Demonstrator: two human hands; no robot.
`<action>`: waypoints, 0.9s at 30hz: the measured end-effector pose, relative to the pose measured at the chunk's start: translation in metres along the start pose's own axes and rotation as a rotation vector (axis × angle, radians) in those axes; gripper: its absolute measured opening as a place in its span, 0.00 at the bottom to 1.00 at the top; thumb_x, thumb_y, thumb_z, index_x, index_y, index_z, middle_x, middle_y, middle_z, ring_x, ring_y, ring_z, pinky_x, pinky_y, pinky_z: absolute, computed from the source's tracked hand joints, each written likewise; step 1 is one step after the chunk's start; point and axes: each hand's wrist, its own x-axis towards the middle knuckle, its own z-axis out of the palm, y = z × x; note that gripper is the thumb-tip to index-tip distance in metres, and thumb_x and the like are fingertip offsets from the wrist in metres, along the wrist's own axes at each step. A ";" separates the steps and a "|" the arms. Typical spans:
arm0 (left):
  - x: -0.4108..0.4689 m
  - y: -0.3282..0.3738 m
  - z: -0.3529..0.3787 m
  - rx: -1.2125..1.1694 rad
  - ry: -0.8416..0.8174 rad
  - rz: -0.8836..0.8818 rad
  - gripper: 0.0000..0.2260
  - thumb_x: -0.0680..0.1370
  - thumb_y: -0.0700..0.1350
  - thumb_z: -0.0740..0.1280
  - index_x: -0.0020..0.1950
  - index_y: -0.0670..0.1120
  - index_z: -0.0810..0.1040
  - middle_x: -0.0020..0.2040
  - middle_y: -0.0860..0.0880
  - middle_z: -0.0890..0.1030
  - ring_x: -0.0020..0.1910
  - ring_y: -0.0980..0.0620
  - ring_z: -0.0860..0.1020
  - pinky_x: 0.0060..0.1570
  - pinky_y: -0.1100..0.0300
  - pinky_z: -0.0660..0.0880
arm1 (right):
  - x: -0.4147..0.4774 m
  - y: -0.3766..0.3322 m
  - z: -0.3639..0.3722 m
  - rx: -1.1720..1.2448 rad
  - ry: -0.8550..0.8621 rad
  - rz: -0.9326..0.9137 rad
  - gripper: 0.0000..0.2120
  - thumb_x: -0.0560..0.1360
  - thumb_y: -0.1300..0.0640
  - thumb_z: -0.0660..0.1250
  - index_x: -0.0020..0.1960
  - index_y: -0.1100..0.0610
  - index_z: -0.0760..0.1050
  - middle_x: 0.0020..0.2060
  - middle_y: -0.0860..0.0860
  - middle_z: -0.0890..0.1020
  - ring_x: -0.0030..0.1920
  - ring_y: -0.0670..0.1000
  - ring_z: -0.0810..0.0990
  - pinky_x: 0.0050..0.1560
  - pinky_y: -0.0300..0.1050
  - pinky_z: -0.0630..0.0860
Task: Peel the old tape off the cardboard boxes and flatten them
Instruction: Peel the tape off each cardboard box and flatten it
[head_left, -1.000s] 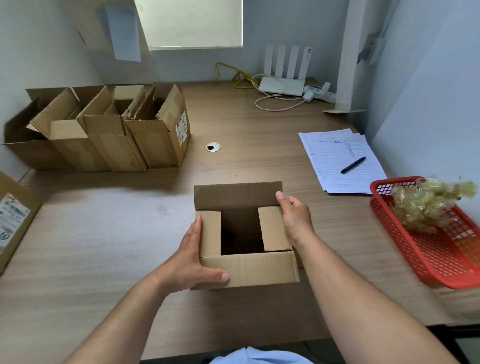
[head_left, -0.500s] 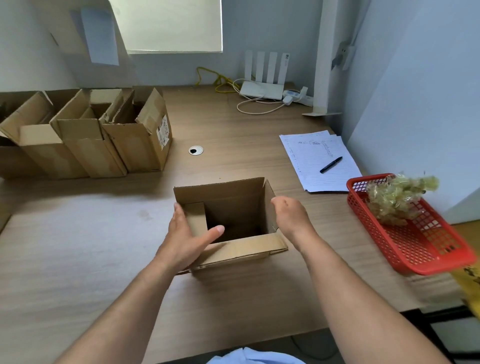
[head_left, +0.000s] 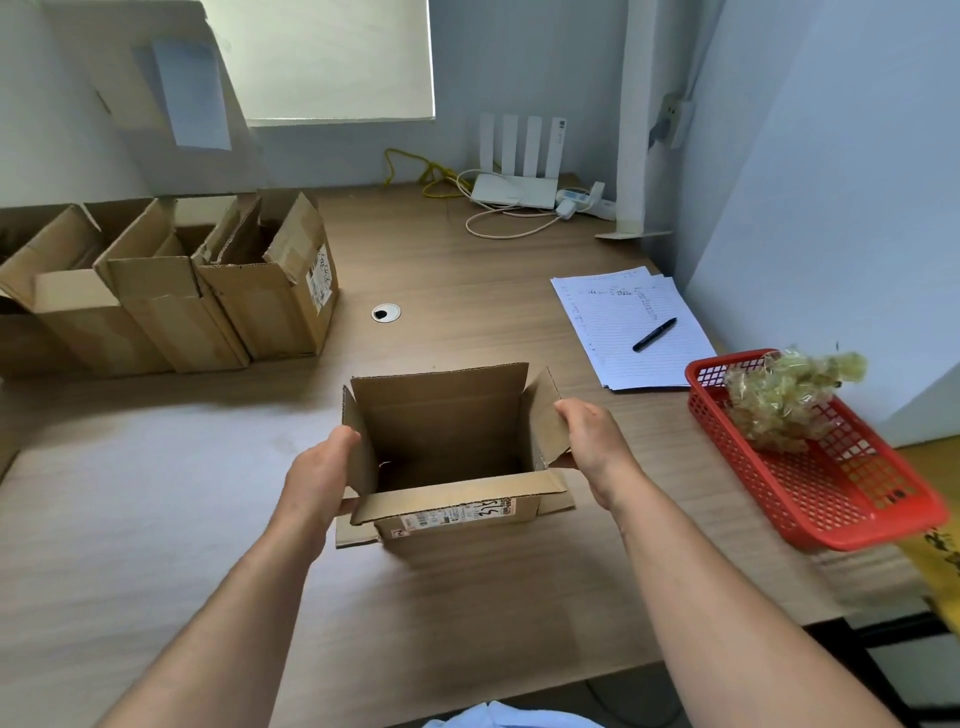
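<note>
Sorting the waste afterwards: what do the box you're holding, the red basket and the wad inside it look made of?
Box: brown corrugated cardboard with a matte finish; the fluting shows along the cut flap edges.
Red basket: probably moulded plastic, slightly glossy, with open grid walls.
Wad: likely crumpled clear packing tape, as it is yellowish, translucent and shiny, though it could be some other film.

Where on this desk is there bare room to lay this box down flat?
The widest bare patch lies left of the held box, between the row of boxes and the near edge of the desk. A smaller one runs behind it, from the grommet to the papers. The right side is crowded: papers, pen, red basket.
</note>
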 end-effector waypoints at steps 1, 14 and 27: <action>0.000 0.000 -0.002 -0.001 -0.027 -0.027 0.13 0.78 0.50 0.58 0.42 0.43 0.77 0.41 0.44 0.77 0.41 0.47 0.75 0.31 0.58 0.73 | 0.001 -0.001 0.001 -0.006 -0.005 -0.005 0.14 0.78 0.58 0.57 0.33 0.54 0.60 0.34 0.55 0.61 0.37 0.53 0.62 0.37 0.46 0.70; 0.003 0.030 -0.016 -0.356 -0.265 0.144 0.34 0.69 0.71 0.57 0.68 0.52 0.72 0.58 0.51 0.78 0.61 0.54 0.75 0.59 0.45 0.73 | 0.010 -0.018 -0.008 0.403 -0.187 0.070 0.36 0.75 0.31 0.49 0.60 0.60 0.76 0.48 0.54 0.82 0.55 0.52 0.79 0.57 0.54 0.74; -0.002 -0.017 -0.002 -0.060 -0.258 -0.119 0.42 0.63 0.75 0.55 0.61 0.43 0.77 0.56 0.53 0.81 0.58 0.52 0.77 0.58 0.46 0.74 | 0.004 0.044 0.011 0.248 -0.090 0.198 0.25 0.81 0.43 0.53 0.59 0.63 0.76 0.50 0.58 0.82 0.50 0.54 0.81 0.53 0.51 0.77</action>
